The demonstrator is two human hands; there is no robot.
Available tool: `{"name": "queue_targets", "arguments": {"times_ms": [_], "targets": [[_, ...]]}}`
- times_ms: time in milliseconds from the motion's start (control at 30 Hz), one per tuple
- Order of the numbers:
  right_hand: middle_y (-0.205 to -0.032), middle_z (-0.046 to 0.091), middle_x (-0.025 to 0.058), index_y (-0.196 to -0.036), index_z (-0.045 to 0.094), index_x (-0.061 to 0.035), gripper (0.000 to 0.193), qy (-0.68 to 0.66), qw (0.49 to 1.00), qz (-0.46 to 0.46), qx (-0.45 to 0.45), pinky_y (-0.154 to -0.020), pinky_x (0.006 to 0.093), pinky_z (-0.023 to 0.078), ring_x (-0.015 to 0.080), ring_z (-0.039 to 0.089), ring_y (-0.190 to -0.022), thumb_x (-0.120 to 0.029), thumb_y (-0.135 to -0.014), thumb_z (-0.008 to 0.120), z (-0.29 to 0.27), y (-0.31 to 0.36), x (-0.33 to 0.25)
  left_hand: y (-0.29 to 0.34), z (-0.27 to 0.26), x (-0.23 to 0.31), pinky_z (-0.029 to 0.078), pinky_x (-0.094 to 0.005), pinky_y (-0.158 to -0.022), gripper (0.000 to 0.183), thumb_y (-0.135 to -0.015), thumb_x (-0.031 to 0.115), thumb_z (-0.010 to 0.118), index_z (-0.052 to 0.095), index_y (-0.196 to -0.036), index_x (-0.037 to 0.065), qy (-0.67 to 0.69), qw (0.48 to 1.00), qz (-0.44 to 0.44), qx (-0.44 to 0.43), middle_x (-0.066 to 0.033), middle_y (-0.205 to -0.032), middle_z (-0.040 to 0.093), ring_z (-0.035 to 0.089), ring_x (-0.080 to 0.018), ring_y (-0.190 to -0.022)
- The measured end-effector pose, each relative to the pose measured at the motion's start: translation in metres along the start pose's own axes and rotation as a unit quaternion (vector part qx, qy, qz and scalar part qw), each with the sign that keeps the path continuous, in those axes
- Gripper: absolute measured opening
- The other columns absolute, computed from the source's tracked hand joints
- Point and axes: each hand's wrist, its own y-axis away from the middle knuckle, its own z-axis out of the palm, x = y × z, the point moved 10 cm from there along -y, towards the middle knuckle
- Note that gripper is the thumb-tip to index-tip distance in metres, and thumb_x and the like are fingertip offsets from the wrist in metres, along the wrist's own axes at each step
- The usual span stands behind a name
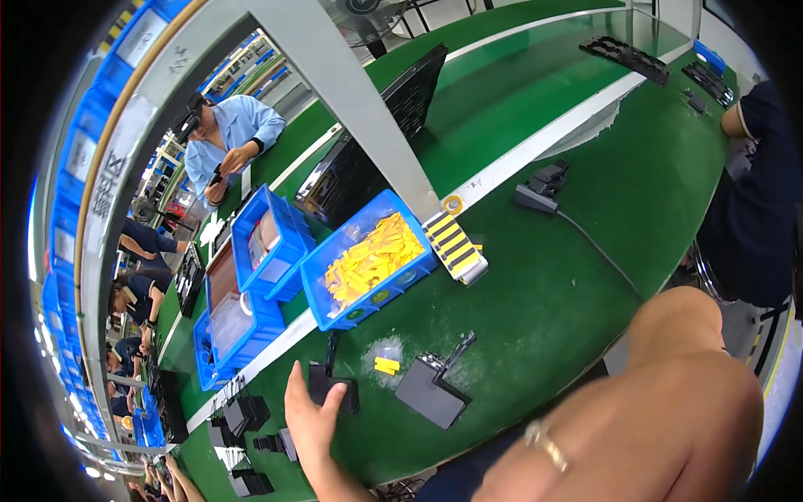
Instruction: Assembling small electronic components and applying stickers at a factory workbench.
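My left hand is at the table's near edge, thumb and forefinger spread apart. Just beyond it lies a flat dark part with a short black cable, partly covered by the hand; I cannot tell whether they touch. My right hand looms large at the lower right, raised close to the camera, a ring on one finger. Its fingertips are cut off by the lower edge. Between the hands lies an L-shaped dark grey part with a black cable. Small yellow strips sit beside it.
Beyond my left hand stands a blue bin of yellow pieces, next to more blue bins. A grey post rises there. Black adapters lie left; a corded black device lies right. Co-workers sit across and at right.
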Motion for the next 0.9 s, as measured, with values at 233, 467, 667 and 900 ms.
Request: {"name": "queue_targets", "arguments": {"times_ms": [233, 467, 667, 900], "targets": [[-0.09, 0.064, 0.0183, -0.092, 0.061, 0.0087, 0.04, -0.085, 0.979, -0.178, -0.055, -0.063, 0.0341, 0.049, 0.0279, 0.063, -0.074, -0.031, -0.09, 0.053, 0.033, 0.029, -0.052, 0.011, 0.024, 0.003, 0.039, -0.0397, -0.098, 0.096, -0.06, 0.033, 0.079, 0.033, -0.133, -0.01, -0.044, 0.998, 0.0, -0.039, -0.0279, -0.123, 0.05, 0.049, -0.0383, -0.114], [-0.089, 0.065, 0.0189, -0.094, 0.062, 0.0096, 0.044, -0.157, 0.927, -0.331, -0.087, -0.063, 0.0333, 0.05, 0.0274, 0.064, -0.075, -0.033, -0.09, 0.053, 0.056, -0.119, -0.157, 0.007, 0.029, 0.006, 0.04, -0.0404, -0.098, 0.092, -0.062, 0.034, 0.076, 0.034, -0.135, -0.004, -0.084, 0.996, -0.012, -0.034, -0.0237, -0.124, 0.048, 0.047, -0.0371, -0.113], [-0.089, 0.066, 0.0194, -0.096, 0.062, 0.0103, 0.047, -0.213, 0.842, -0.471, -0.152, -0.062, 0.0327, 0.051, 0.0269, 0.065, -0.075, -0.035, -0.09, 0.053, 0.027, 0.072, -0.1, 0.013, 0.021, 0.002, 0.042, -0.0408, -0.095, 0.092, -0.063, 0.042, 0.074, 0.037, -0.135, -0.001, -0.09, 0.995, -0.02, -0.049, -0.023, -0.125, 0.048, 0.049, -0.0364, -0.112], [-0.088, 0.066, 0.0199, -0.098, 0.063, 0.011, 0.05, -0.199, 0.767, -0.578, -0.193, -0.062, 0.032, 0.051, 0.0264, 0.066, -0.076, -0.037, -0.091, 0.053, -0.002, 0.09, -0.12, 0.007, 0.005, 0.024, 0.038, -0.0433, -0.098, 0.092, -0.063, 0.049, 0.075, 0.041, -0.131, -0.002, -0.051, 0.997, 0.045, 0.035, -0.0232, -0.127, 0.049, 0.048, -0.0365, -0.116]]}}
